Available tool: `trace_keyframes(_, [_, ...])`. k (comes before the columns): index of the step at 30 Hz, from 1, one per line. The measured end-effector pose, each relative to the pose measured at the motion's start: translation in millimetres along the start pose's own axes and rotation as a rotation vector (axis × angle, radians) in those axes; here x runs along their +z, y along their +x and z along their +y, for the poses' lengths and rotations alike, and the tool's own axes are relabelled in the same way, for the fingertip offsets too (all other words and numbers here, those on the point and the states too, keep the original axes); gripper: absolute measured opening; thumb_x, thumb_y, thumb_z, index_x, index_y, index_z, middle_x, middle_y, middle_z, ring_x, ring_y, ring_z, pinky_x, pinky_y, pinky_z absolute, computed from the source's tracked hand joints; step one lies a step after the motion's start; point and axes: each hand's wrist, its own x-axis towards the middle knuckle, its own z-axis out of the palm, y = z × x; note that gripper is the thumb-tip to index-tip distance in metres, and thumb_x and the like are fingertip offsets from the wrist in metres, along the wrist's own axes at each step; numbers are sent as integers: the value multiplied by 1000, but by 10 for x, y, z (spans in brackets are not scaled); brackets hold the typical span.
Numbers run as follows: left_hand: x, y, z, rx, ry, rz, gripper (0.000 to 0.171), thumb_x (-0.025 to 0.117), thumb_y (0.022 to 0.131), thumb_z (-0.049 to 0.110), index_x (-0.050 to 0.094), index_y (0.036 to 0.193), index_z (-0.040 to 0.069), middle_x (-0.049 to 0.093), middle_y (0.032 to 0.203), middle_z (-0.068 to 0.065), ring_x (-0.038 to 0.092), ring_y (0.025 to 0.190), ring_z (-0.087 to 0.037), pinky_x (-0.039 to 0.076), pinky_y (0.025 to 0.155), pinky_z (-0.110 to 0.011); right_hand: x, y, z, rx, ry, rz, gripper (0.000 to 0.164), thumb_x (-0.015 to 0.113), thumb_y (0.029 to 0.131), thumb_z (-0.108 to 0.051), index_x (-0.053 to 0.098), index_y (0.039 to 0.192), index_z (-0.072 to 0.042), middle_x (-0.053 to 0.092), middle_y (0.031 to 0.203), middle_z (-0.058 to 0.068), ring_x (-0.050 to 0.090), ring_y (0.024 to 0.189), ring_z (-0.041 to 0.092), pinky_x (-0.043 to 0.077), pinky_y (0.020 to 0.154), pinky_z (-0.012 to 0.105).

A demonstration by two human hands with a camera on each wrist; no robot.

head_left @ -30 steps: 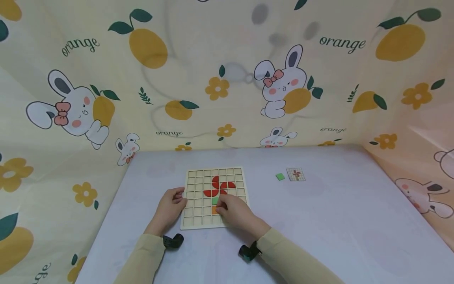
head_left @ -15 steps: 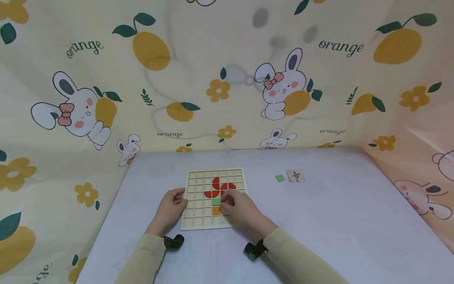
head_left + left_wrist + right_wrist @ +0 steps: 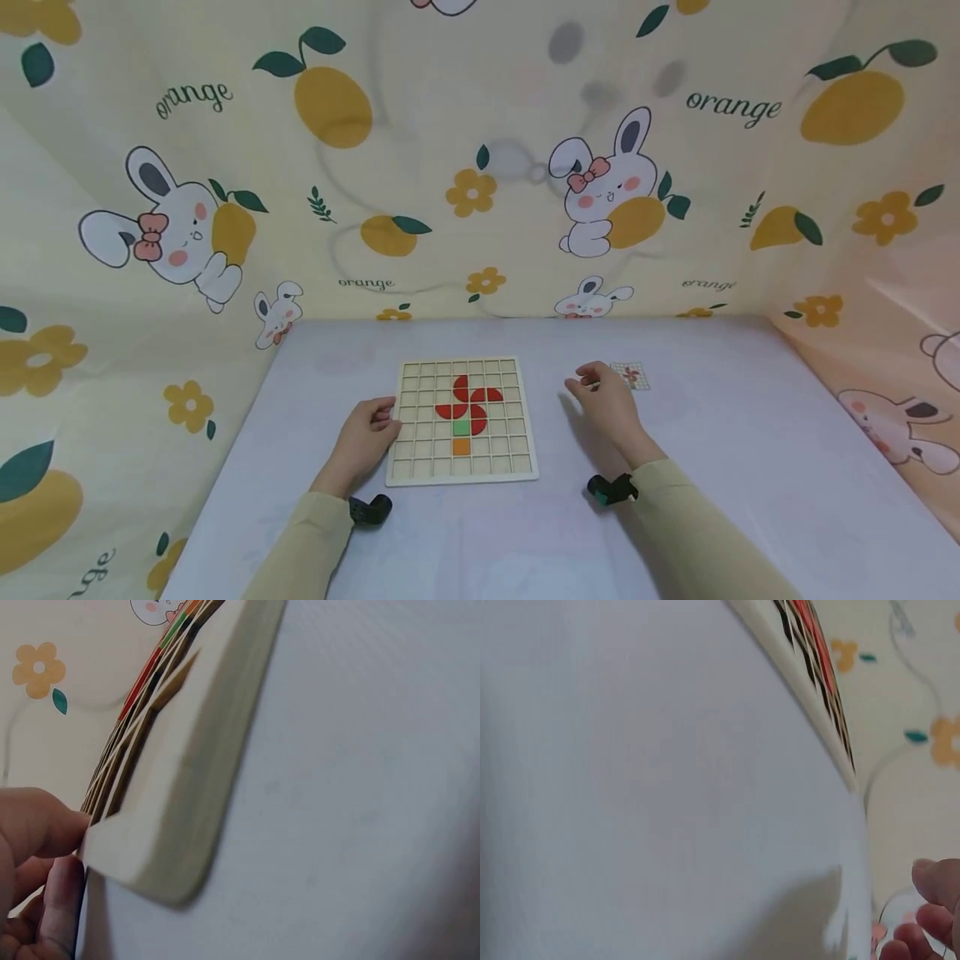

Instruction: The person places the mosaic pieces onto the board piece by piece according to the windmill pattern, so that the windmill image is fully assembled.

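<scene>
A pale wooden grid board (image 3: 425, 465) lies flat on the table, edged with thin raised strips. Several red petal-like pieces (image 3: 477, 421) form a pinwheel in its cells, with a green square tile (image 3: 461, 427) and an orange square tile (image 3: 461, 447) below. My left hand (image 3: 362, 440) holds the board at its left edge; in the left wrist view the thumb (image 3: 56, 825) sits against the board's corner. My right hand (image 3: 611, 408) is over the table right of the board, thumb and fingers apart, with nothing seen between them. A loose green tile is hidden around that hand.
A small printed card (image 3: 632, 377) showing a red pinwheel on a grid lies just behind my right hand. A cloth with rabbits and oranges (image 3: 420, 167) hangs along the back and sides of the white table (image 3: 480, 542).
My right hand has left the board's middle and moved right and away toward the card, uncovering the lowest red piece and covering the loose green tile. My left hand stays at the edge.
</scene>
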Motion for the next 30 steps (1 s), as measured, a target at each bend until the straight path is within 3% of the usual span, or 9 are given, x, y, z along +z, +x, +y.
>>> trace_keyframes(8, [8, 9, -10, 6, 10, 10, 50, 63, 91, 17, 49, 138, 12, 50, 120, -6, 49, 108, -21, 47, 93, -37, -171, 92, 195, 95, -30, 15, 46, 63, 93, -34, 52, 122, 0, 60, 101, 15, 55, 83, 26, 47, 66, 33])
trace_keyframes(18, [18, -2, 1, -21, 19, 3, 50, 64, 91, 19, 49, 139, 14, 50, 119, -5, 49, 108, -20, 47, 93, -36, -173, 168, 266, 232, -55, -101, 57, 66, 91, -37, 43, 125, 2, 55, 109, 19, 52, 94, 30, 48, 74, 38])
trace_keyframes(24, [2, 10, 20, -17, 24, 9, 50, 64, 92, 19, 48, 138, 13, 49, 120, -5, 49, 108, -21, 47, 94, -37, -161, 201, 281, 246, -37, -93, 59, 64, 92, -40, 40, 127, 1, 52, 114, 19, 50, 97, 31, 47, 77, 41])
trace_keyframes(30, [9, 9, 39, -51, 18, 2, 51, 63, 92, 19, 47, 140, 14, 49, 121, -5, 49, 109, -21, 47, 95, -37, -128, 241, 283, 227, -112, -49, 44, 60, 94, -36, 50, 119, -1, 59, 104, 17, 54, 90, 31, 44, 70, 40])
